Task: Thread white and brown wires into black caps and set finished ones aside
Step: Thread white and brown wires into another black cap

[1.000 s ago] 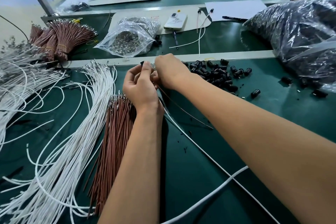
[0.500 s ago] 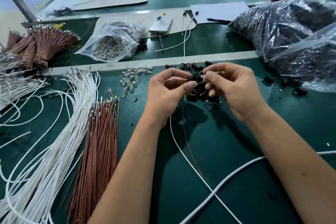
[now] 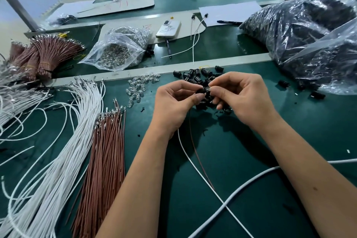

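Observation:
My left hand (image 3: 173, 102) pinches a black cap (image 3: 201, 90) between thumb and forefinger. My right hand (image 3: 243, 98) pinches a small clear LED piece (image 3: 207, 89) against the cap's end. A white wire (image 3: 195, 168) and a brown wire (image 3: 199, 156) trail from under my left hand toward me across the green mat. Behind my fingers lies a pile of loose black caps (image 3: 195, 75). Bundles of white wires (image 3: 63, 152) and brown wires (image 3: 105, 160) lie at the left.
Loose clear LEDs (image 3: 139, 87) sit left of my hands. A clear bag of LEDs (image 3: 117, 52), a phone (image 3: 168, 28), two finished wired pieces (image 3: 195, 36) and tied brown bundles (image 3: 44, 54) lie farther back. Big bags of black caps (image 3: 309, 40) fill the right. A thick white cable (image 3: 251, 181) crosses in front.
Both hands moved right from the clear LEDs to the black cap pile. A black cap is now pinched in my left hand, with the clear piece pressed to it by my right.

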Tool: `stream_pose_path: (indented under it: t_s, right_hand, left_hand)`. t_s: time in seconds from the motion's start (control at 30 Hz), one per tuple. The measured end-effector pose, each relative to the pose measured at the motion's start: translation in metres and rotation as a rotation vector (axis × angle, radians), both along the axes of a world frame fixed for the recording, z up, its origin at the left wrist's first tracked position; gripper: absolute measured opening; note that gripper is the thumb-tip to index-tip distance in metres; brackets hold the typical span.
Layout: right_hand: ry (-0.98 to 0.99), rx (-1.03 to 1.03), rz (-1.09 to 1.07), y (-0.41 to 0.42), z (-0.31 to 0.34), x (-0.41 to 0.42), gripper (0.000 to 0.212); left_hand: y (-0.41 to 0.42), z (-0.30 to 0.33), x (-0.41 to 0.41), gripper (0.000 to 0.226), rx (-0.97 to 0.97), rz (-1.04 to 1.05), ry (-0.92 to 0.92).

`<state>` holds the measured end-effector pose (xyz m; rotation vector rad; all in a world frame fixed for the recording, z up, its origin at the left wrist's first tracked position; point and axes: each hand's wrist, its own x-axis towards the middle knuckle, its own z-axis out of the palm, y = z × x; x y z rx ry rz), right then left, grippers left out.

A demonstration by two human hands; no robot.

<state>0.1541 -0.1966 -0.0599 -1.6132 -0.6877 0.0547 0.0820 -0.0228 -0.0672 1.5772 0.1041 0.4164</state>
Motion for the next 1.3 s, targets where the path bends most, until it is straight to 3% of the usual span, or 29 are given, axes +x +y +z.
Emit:
stream_pose_path:
  t_s: [0.4,0.9,1.3]
  right_hand:
    - [-0.130,-0.143,-0.039,-0.0012,-0.0013,-0.0046,0.009]
    - [-0.133,-0.065,0.021,0.0013,-0.0036,-0.0056,0.012]
    - [-0.167,-0.139,0.030,-0.0013,-0.0007,-0.0047,0.007]
  left_hand:
    - [-0.0001,-0.0028,0.0036,0.019,0.055,-0.031,0.015]
    - [0.0011,-0.0007,-0.0007,0.021,0.002,-0.048,-0.010]
    - [0.0048,0.0007,-0.0015,0.019,-0.005,-0.082,0.039]
